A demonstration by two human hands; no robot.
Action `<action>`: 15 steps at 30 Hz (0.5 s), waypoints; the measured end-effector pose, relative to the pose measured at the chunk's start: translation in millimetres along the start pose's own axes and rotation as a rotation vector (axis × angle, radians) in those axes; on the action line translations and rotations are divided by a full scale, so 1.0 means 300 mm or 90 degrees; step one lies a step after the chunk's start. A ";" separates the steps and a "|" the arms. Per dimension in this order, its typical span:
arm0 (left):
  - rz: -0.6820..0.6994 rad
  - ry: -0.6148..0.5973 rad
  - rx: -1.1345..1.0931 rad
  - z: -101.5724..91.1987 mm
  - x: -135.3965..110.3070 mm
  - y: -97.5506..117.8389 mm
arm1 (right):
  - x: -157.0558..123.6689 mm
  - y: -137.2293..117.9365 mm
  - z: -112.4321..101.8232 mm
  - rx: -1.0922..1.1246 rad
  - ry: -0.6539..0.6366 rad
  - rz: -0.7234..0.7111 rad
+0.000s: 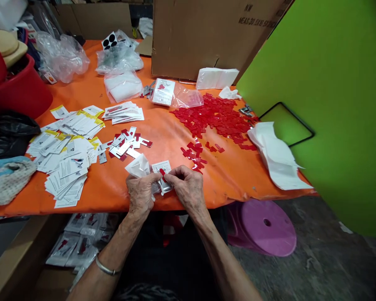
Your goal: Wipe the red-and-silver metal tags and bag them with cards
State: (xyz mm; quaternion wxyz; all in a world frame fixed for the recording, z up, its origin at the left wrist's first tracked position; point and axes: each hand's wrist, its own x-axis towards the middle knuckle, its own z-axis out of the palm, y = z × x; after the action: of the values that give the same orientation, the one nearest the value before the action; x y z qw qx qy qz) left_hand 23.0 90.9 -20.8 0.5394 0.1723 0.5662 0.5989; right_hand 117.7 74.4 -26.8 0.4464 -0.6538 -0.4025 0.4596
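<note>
My left hand (pixel 141 192) and my right hand (pixel 186 188) meet at the near edge of the orange table (pixel 106 188). Together they pinch a small red tab (pixel 162 172) and a metal piece against a white card (pixel 162 166). The left hand also grips a clear plastic sleeve (pixel 138 166). Both hands have their fingers closed. Just beyond the right hand lie a few loose red tabs (pixel 194 152). A big heap of red tabs (pixel 216 117) lies farther back.
White printed cards (pixel 65 154) are piled at the left, assembled pieces (pixel 125 144) in the middle. Plastic bags (pixel 119 58) and a cardboard box (pixel 207 33) stand at the back. A green board (pixel 332 104) leans at the right. White paper (pixel 275 154) lies at the right edge. Purple discs (pixel 263 225) sit on the floor.
</note>
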 end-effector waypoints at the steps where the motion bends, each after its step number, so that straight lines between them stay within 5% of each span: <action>1: 0.003 -0.002 -0.002 -0.004 0.001 -0.001 | -0.002 0.009 0.012 -0.032 0.036 -0.022; 6: 0.000 0.030 -0.024 -0.006 0.001 -0.001 | -0.003 0.015 0.028 -0.097 0.155 -0.073; 10: -0.032 0.016 -0.055 -0.004 -0.001 0.011 | -0.004 -0.015 0.026 -0.072 0.020 -0.030; 15: -0.199 -0.107 -0.122 -0.041 0.044 0.070 | -0.012 -0.087 -0.033 -0.006 0.075 -0.059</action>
State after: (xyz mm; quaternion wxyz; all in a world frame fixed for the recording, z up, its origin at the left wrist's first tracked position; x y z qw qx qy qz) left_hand -1.1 100.6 -11.5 0.6851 0.0797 0.4794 0.5426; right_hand 123.3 76.0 0.7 0.4868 -0.6628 -0.4074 0.3972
